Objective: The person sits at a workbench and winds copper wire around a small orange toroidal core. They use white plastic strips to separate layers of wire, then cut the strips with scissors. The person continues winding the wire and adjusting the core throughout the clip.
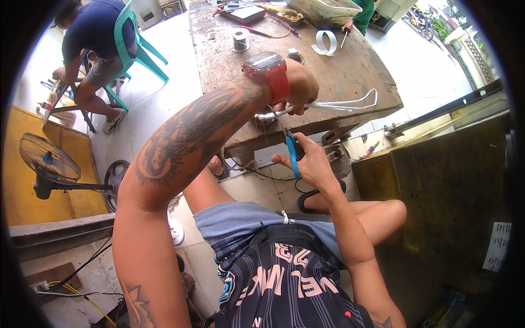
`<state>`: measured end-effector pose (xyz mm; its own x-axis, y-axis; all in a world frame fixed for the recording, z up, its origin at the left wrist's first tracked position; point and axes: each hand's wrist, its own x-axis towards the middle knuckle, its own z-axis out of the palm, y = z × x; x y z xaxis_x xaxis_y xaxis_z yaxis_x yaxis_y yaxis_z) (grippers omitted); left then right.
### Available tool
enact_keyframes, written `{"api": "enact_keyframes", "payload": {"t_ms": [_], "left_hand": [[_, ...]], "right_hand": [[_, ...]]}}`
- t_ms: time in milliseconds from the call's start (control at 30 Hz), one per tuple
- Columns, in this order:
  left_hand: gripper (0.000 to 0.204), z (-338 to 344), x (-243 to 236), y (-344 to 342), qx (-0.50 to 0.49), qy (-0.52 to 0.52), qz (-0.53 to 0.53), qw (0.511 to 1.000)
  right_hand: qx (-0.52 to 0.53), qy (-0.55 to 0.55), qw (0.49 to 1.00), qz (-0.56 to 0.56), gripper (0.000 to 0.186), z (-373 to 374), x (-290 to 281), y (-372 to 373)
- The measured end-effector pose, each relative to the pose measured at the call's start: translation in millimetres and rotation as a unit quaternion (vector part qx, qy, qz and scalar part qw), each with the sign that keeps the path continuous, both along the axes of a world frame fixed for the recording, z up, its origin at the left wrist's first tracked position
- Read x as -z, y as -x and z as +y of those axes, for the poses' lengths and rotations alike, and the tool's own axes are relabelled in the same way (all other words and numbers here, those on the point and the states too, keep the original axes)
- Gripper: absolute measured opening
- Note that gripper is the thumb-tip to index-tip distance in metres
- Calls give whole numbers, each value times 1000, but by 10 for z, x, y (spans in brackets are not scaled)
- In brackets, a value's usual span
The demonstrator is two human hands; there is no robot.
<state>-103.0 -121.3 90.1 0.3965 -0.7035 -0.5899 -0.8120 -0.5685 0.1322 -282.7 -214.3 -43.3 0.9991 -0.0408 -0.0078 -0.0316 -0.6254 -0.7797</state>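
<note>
My left hand (302,87), with a red watch (268,70) on the wrist, grips a curved clear tube with a metal end (333,105) at the front edge of the worn wooden table (350,71). My right hand (307,161) holds a blue-handled cutting tool (292,153) just below the tube's metal end, its tip pointing up toward a thin wire there. Whether the tip touches the wire I cannot tell.
On the table stand a solder spool (240,39), a white tape roll (326,42), a plastic tub (324,10) and cables. Another person (93,44) sits on a green chair at the far left. A fan (46,164) stands left; a dark box (448,186) is right.
</note>
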Motion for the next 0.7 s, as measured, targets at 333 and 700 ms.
{"api": "enact_keyframes", "payload": {"t_ms": [333, 700], "left_hand": [[30, -4, -20, 38, 12, 4, -17, 1000], [25, 48, 197, -401, -23, 199, -129, 971]], "right_hand": [[-9, -43, 998, 43, 68, -28, -38, -12], [42, 23, 998, 42, 49, -276, 14, 118]]}}
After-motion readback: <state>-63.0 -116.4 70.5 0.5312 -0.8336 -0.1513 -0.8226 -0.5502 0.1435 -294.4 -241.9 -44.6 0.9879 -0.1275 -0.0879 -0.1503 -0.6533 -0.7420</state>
